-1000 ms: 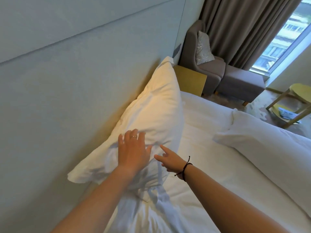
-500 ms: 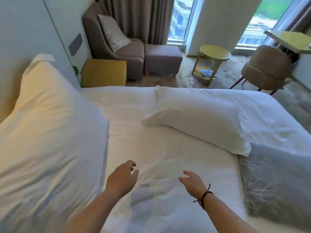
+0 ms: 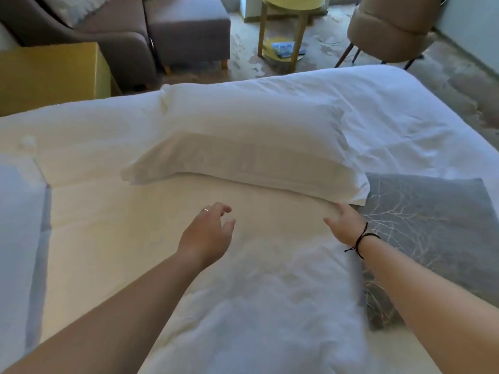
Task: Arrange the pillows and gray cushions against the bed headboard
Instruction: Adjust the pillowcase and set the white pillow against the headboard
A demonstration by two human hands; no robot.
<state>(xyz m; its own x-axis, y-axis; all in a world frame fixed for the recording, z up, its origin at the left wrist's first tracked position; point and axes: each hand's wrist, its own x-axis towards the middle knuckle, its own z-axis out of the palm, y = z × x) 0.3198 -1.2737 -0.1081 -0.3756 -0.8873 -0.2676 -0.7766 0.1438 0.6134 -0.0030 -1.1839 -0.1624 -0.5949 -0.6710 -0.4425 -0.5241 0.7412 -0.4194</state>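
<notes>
Head view looks down across a bed [image 3: 113, 233] covered in white sheets. A long white pillow [image 3: 251, 141] lies flat across the middle of the frame, plump, softly creased, with a flat flanged edge along its near side and its right corner resting on the upper left edge of a gray cushion [image 3: 429, 228]. That cushion lies flat at the right of the frame, square-cornered, with a pale branching pattern on its cover. A second white pillow [image 3: 19, 238] shows only as a slice at the left edge. The left hand [image 3: 208, 236], a ring on one finger, hovers over the sheet in the lower centre, fingers loosely apart and holding nothing. The right hand [image 3: 344, 225], with a dark cord at the wrist, reaches to the near right corner of the long pillow; its fingertips are tucked beneath the edge, so whether they grip cannot be told. Along the top stand a yellow nightstand [image 3: 51, 74], a gray armchair [image 3: 108, 31] and a small yellow table [image 3: 291, 22].
</notes>
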